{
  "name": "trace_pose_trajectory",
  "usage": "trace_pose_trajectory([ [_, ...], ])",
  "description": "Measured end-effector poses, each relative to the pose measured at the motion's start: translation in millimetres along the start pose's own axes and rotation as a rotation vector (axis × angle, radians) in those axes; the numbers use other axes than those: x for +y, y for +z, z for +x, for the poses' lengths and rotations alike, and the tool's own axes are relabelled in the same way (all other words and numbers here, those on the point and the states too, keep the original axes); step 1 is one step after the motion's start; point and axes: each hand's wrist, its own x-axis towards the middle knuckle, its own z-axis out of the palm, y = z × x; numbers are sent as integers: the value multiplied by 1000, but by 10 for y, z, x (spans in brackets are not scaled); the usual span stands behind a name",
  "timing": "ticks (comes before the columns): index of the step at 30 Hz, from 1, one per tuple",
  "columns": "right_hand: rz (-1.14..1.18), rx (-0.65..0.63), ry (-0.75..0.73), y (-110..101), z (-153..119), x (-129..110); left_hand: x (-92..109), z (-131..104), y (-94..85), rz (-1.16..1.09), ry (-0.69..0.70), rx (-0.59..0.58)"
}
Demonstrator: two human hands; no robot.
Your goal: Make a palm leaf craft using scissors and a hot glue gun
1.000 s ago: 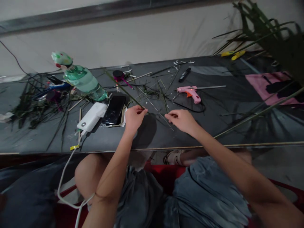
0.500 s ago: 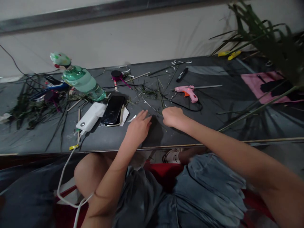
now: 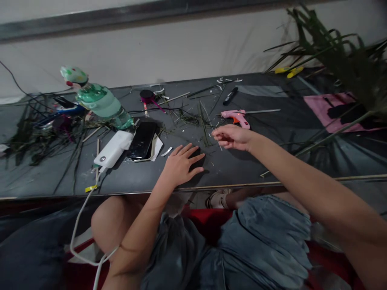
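1. Head camera: far left on the dark table (image 3: 169, 183), a heap of dark green leaf strips (image 3: 22, 131) lies with cables and a blue item (image 3: 71, 108) partly tangled in it.
2. Next comes the green bottle (image 3: 102, 102), a rounded, spotted piece on its top.
3. Nearer me lies a white power bank (image 3: 111, 151) with a white cable (image 3: 75, 233) running down past my left arm; the black phone (image 3: 143, 139) is just beside it, a scrap of white paper (image 3: 157, 148) showing at its right edge.
4. My left hand (image 3: 179, 166) is palm down near the table's front edge, fingers and thumb spread, with a curved white sliver (image 3: 167, 152) just beside it.
5. Beyond and between my hands, thin green strips (image 3: 204, 127) lie scattered.
6. My right hand (image 3: 234, 137) pinches a thin pale strand (image 3: 207, 114) at the fingertips; the strand slants from among the strips down past my fingers.
7. Behind that hand, the pink glue gun (image 3: 241, 117) has a small red light lit and a grey stick in its back; a black marker (image 3: 230, 96) lies beyond it.
8. At the right, pink fabric (image 3: 316, 114) lies below big dark leaves (image 3: 332, 48), near yellow handles (image 3: 294, 72).
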Motion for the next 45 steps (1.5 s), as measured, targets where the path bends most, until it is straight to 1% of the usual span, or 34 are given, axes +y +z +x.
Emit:
trace_pose_trajectory([
  [1,36,51,-5,17,16,49,7,0,17,13,-6,3],
  [3,34,179,5,77,43,122,68,9,65,34,-35,22],
  [5,-43,287,23,147,66,164,174,26,122,58,-85,50],
  [7,-158,343,36,198,90,190,283,44,173,65,-150,65],
  [10,-366,352,31,216,137,234,371,59,210,46,-224,61],
  [14,-634,346,-5,217,207,311,369,54,195,49,-218,56],
  [18,-826,380,-46,288,274,341,394,17,180,78,-250,72],
  [22,-885,398,-52,359,315,316,434,-37,168,94,-264,52],
  [26,-951,418,-53,358,316,307,438,-56,140,102,-269,42],
  [30,-952,422,2,345,279,307,419,-59,114,123,-204,39],
  [33,-984,456,37,362,260,294,398,-78,102,134,-158,19],
  [37,-1052,505,22,459,271,297,387,-102,89,151,-164,-10],
  [40,-1073,537,47,529,276,288,395,-104,76,167,-166,-36],
  [42,-1083,536,16,468,260,229,400,-103,68,172,-166,-48],
  [43,-1080,569,-37,382,244,180,402,-102,65,172,-168,-51],
  [44,-1071,638,-105,256,223,124,405,-102,62,171,-171,-51],
  [45,-1054,742,-183,96,201,67,407,-102,61,171,-174,-50],
])
